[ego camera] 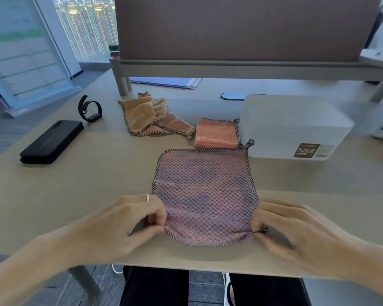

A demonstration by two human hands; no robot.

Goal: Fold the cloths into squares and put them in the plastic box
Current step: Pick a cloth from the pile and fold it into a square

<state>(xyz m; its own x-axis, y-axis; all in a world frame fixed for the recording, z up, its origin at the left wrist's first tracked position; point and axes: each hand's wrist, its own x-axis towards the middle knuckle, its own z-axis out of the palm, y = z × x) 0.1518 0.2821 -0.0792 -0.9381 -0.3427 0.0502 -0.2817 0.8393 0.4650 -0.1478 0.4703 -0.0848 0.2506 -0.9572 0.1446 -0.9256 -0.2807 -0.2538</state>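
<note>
You are pinching the two near corners of the pink cloth [205,195], which is lying spread flat at the near edge of the table [86,184], roughly mid-width. Your left hand [128,217] is gripping the near-left corner, thumb and fingertips pressed together on the checkered hem, a ring [147,197] showing on one finger. Your right hand [296,226] is gripping the near-right corner the same way, fingers curled and closed on the hem; it is slightly blurred. The near edge of the cloth is sagging between your hands. Its hanging loop [249,143] is sitting at the far-right corner, just beside the plastic box [292,124].

The plastic box is standing toward the right edge of the table with its lid on, label facing you. A folded orange cloth [216,134] is lying against the box's left side, touching the far edge of the pink cloth. A crumpled peach cloth [150,115] is lying left of that one, further toward the far edge. A black phone [51,141] is resting near the left edge, and a black wristband [90,109] is sitting just behind it.
</note>
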